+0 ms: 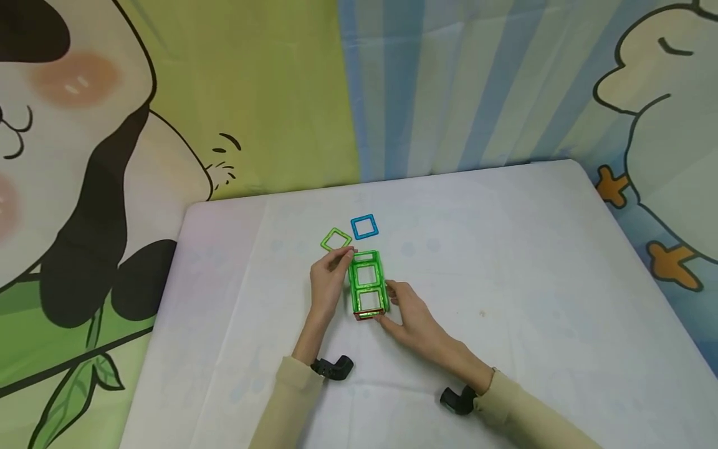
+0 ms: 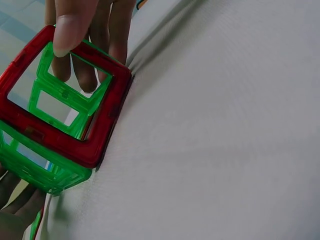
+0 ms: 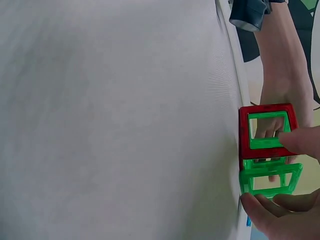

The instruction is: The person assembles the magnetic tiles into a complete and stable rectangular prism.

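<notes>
A box-like structure of magnetic tiles [image 1: 368, 284], with green square frames and a red square frame [image 2: 102, 142] at its near end, lies on the white-covered table. My left hand [image 1: 327, 284] is at its far left corner, fingertips pinching the edge there; that contact is partly hidden. From the right, my right hand [image 1: 417, 324] holds the near end. Its thumb [image 3: 302, 141] presses the red frame, while the fingers [image 3: 262, 212] lie along the green side. A loose green square tile [image 1: 328, 237] and a loose blue square tile [image 1: 365, 227] lie just beyond the structure.
The white cloth-covered table [image 1: 505, 280] stretches out on both sides of the hands. Cartoon-printed cloth [image 1: 280, 93] hangs behind and beside it. A black camera [image 1: 336, 368] sits at the left wrist, another black camera [image 1: 458, 401] at the right.
</notes>
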Tool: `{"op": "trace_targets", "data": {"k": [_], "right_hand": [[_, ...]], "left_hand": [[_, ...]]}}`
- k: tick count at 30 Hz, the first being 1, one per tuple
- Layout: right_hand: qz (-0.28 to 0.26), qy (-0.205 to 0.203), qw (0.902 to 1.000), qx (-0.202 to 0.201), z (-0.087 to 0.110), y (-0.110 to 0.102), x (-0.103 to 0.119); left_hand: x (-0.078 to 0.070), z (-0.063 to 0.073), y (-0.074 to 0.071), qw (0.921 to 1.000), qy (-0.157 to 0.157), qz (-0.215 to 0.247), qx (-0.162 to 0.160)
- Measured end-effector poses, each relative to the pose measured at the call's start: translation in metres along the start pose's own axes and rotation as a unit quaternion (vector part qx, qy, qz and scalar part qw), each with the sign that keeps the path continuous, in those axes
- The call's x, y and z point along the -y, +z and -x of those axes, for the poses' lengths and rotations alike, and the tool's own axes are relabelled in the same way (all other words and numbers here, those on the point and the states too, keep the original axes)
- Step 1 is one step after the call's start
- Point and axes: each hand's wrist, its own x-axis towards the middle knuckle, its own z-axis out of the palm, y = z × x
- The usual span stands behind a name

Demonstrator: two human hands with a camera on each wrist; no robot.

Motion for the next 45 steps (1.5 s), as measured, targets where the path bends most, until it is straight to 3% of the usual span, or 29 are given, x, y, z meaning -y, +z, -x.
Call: {"op": "trace_targets", "data": {"k": [7,17,25,32,45], "right_hand": [[0.002,-0.028,0.9995,-0.017,0.002,-0.002,-0.004],[-0.035,-0.031,0.9985,-0.028,0.0,-0.017,-0.01],[0.003,-0.007,0.9977,-0.067,-0.005,-0.026,-0.015],[0.036,-0.012,0.995,-0.093,-0.014,-0.032,-0.025],[0.039,-0.002,0.9951,-0.091,-0.03,-0.039,-0.034]], "left_hand": [[-0.002,0.001,-0.006,0.9999,-0.011,-0.011,0.0],[-0.001,0.009,-0.014,0.9995,-0.008,-0.031,0.003],[-0.001,0.017,-0.017,0.9993,-0.014,-0.033,0.005],[-0.006,0.026,-0.016,0.9989,-0.029,-0.037,-0.001],[-0.012,0.044,-0.012,0.9977,-0.052,-0.043,-0.003]]}}
